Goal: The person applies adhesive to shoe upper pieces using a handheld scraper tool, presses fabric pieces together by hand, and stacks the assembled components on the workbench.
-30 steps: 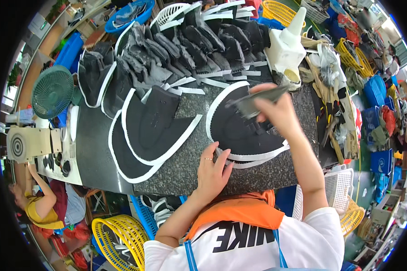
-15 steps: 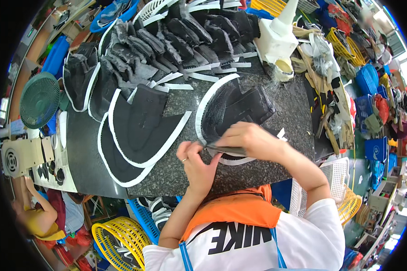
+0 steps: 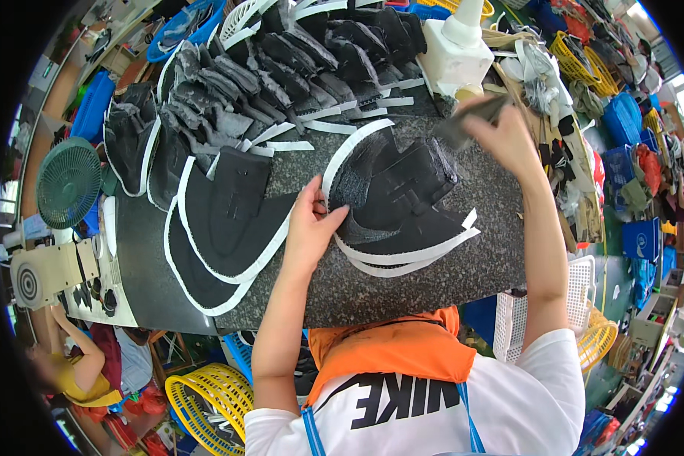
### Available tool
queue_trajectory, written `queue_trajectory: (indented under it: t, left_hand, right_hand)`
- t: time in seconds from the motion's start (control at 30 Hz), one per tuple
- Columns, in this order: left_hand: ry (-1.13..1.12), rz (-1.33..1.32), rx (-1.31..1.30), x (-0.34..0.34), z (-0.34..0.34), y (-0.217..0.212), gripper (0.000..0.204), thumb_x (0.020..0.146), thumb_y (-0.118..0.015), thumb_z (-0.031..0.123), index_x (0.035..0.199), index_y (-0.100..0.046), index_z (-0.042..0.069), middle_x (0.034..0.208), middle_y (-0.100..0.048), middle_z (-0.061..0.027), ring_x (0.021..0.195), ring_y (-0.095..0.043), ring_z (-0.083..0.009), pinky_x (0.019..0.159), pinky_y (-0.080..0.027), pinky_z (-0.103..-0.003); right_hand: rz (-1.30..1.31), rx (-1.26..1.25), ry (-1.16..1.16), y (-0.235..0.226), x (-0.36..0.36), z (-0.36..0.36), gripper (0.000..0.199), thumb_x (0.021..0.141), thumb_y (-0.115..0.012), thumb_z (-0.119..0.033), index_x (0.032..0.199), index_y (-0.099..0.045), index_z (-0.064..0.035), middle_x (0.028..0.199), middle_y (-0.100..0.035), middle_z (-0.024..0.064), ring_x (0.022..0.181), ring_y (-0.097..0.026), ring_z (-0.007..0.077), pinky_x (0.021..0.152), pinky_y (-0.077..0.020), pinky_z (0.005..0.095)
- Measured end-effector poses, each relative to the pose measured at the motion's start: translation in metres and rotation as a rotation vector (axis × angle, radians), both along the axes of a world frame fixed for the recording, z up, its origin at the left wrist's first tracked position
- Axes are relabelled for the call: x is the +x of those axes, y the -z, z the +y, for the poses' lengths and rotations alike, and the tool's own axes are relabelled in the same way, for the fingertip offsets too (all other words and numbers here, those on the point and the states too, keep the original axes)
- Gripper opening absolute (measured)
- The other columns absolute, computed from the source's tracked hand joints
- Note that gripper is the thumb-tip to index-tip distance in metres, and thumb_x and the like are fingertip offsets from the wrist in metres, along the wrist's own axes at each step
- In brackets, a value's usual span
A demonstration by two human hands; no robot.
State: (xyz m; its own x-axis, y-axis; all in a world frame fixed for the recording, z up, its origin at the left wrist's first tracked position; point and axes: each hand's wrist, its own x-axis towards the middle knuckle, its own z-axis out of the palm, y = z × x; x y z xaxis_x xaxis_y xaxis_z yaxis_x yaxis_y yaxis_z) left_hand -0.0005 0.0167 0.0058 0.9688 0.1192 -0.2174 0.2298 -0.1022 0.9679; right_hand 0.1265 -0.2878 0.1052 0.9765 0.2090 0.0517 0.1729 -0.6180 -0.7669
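In front of me lies a curved black fabric panel [image 3: 406,178] with a white edge strip, flat on the speckled stone tabletop. Part of its surface looks wet and shiny. My left hand [image 3: 309,228] grips its left edge, thumb on top and fingers at the white strip. A second white-edged layer shows beneath it. My right hand [image 3: 505,140] is raised at the panel's far right, closed on a dark flat piece [image 3: 471,121], blurred by motion. Just beyond stands a white plastic bottle-like container [image 3: 454,57], its lower opening partly hidden by the hand and the piece.
Two more white-edged black panels [image 3: 232,205] overlap to the left. A heap of similar pieces [image 3: 281,68] covers the far side. Scraps [image 3: 543,83] lie at the right. A green fan [image 3: 68,182] stands at the left, near another person [image 3: 83,365]. Baskets [image 3: 209,403] sit below the table.
My right hand has gone from the panel's near edge up and right to the white container, carrying the dark flat piece. My left hand has shifted up and left along the panel's edge.
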Motion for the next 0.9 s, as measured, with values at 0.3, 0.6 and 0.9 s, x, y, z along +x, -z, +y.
queue_trajectory:
  t: [0.3,0.6,0.9]
  left_hand:
    - [0.048,-0.218,0.608,0.002,-0.021,-0.015,0.055,0.075,-0.068,-0.001,0.127,-0.048,-0.005,0.112,-0.054,-0.0204,0.102,-0.056,-0.0371,0.09,-0.046,-0.04]
    - [0.067,-0.136,0.308,0.008,-0.017,-0.013,0.049,0.079,-0.058,0.001,0.127,-0.048,-0.002,0.112,-0.063,-0.0223,0.104,-0.064,-0.0318,0.091,-0.047,-0.037]
    - [0.134,-0.138,0.056,0.01,-0.001,-0.001,0.052,0.08,-0.055,-0.001,0.132,-0.047,-0.005,0.118,-0.062,-0.0181,0.11,-0.061,-0.0243,0.095,-0.044,-0.033]
  right_hand:
    - [-0.236,-0.035,-0.682,0.025,-0.018,0.035,0.031,0.073,-0.066,0.005,0.103,-0.071,-0.0029,0.1,-0.069,0.0129,0.094,-0.066,0.0318,0.083,-0.0521,0.0388]
    - [-0.232,-0.031,-0.422,0.025,-0.163,0.056,0.046,0.077,-0.065,-0.001,0.121,-0.062,-0.0108,0.094,-0.067,0.0088,0.078,-0.065,0.0283,0.069,-0.0549,0.0384]
    - [-0.201,0.032,-0.292,0.007,-0.145,0.036,0.03,0.077,-0.064,0.002,0.103,-0.071,-0.0102,0.087,-0.068,0.0085,0.081,-0.064,0.0263,0.075,-0.0512,0.0363]
